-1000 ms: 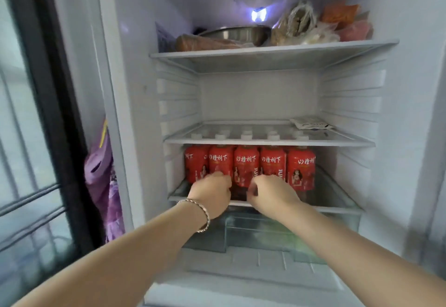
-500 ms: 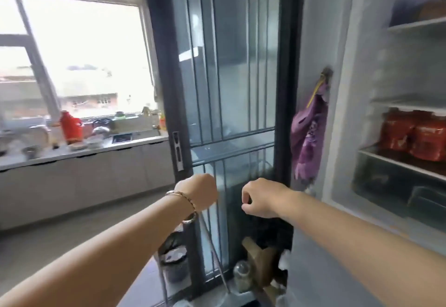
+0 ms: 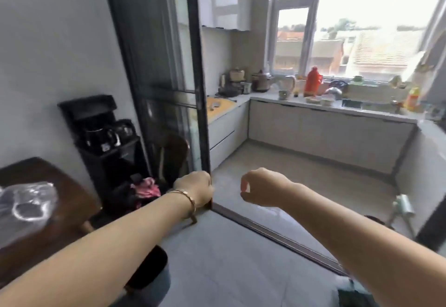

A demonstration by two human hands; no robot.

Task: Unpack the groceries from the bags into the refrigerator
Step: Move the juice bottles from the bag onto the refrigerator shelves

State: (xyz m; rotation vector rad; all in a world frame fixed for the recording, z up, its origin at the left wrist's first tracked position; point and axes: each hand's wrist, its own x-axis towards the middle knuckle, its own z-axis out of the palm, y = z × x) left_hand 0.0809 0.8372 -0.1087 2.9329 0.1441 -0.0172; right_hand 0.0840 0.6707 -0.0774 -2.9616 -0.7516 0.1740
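The refrigerator is out of view; I face away from it toward the kitchen. My left hand (image 3: 195, 189), with a bracelet on its wrist, is held out in front with the fingers curled closed and nothing in it. My right hand (image 3: 261, 189) hangs beside it, fingers loosely curled, thumb and forefinger apart, holding nothing. A clear plastic bag (image 3: 26, 206) with dark items lies on a dark wooden table (image 3: 60, 212) at the lower left. A pink and black bundle (image 3: 144, 189) sits on the floor near the sliding door.
A black-framed glass sliding door (image 3: 195, 77) stands ahead of my left hand, its floor track (image 3: 277, 233) running to the right. A black water dispenser (image 3: 103, 135) stands against the left wall. Beyond lies the kitchen counter (image 3: 325, 108) with a red thermos (image 3: 312, 84) under the window.
My view has swung left from the refrigerator shelf of red bottles, past the glass door, to the kitchen and table. Both hands left the bottles and now hang empty in front.
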